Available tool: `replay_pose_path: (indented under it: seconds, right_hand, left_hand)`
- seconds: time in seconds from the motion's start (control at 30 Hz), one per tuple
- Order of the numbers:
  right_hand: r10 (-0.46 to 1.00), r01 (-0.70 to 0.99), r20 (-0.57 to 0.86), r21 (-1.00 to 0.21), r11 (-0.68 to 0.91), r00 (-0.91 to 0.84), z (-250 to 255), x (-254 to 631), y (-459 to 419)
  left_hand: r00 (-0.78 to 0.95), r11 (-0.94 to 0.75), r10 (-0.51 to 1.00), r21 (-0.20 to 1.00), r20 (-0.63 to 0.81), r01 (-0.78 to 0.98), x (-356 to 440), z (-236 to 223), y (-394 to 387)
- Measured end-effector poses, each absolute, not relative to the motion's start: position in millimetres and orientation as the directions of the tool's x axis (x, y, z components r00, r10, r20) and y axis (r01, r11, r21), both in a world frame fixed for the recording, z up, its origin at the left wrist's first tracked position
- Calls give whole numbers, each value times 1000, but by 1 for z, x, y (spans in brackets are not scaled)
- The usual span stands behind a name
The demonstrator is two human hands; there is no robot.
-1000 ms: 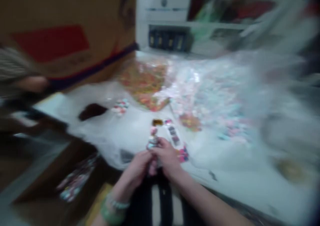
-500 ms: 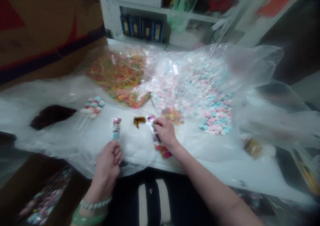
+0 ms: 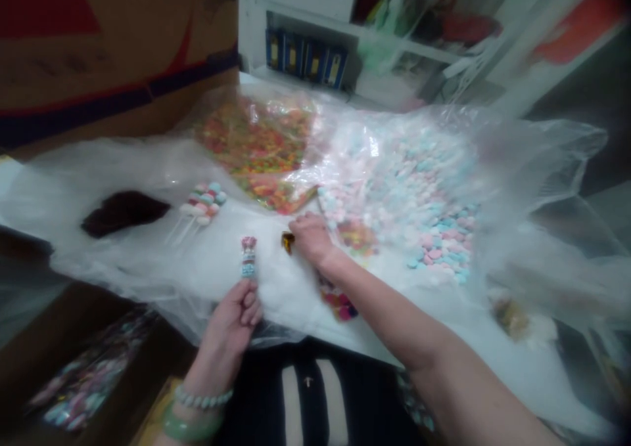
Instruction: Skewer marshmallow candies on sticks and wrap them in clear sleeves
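Observation:
My left hand (image 3: pixel 229 318) rises from the near edge of the white plastic sheet (image 3: pixel 148 268), shut on a small wrapped stick of pink and blue candy (image 3: pixel 249 257). My right hand (image 3: pixel 310 238) rests on the sheet with curled fingers, right beside a small amber piece (image 3: pixel 287 241). Whether that palm hides anything, I cannot tell. Under my right wrist lies a cluster of bright multicoloured candy (image 3: pixel 338 299). Beyond my hands, a clear bag of pink and blue candies (image 3: pixel 409 196) and a bag of orange-green gummies (image 3: pixel 256 144) spread across the table.
Several candy skewers (image 3: pixel 203 203) and a dark brown lump (image 3: pixel 125 213) lie on the sheet at left. A large cardboard box (image 3: pixel 98 58) stands far left, and a white shelf with blue packs (image 3: pixel 305 58) stands behind. A dark bin (image 3: pixel 89 374) sits low left.
My hands have moved apart since the earliest frame. My right hand has shifted left to the amber piece, and the clear packet it held is no longer visible. The view has turned slightly.

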State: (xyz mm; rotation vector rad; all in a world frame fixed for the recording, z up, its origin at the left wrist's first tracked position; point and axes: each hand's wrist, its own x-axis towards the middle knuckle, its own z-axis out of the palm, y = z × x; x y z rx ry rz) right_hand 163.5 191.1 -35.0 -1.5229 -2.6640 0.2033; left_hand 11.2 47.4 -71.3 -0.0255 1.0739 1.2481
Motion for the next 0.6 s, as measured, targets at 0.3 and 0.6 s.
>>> replay_pose_path:
  seconds: [0.3, 0.6]
  right_hand:
    - [965, 672, -76, -731, 117, -250, -29, 193, 184]
    - [962, 440, 121, -870, 221, -244, -38, 185, 100]
  left_hand:
    - [-61, 341, 830, 591, -555, -731, 10, -56, 40]
    - [107, 436, 845, 558, -524, -707, 36, -31, 37]
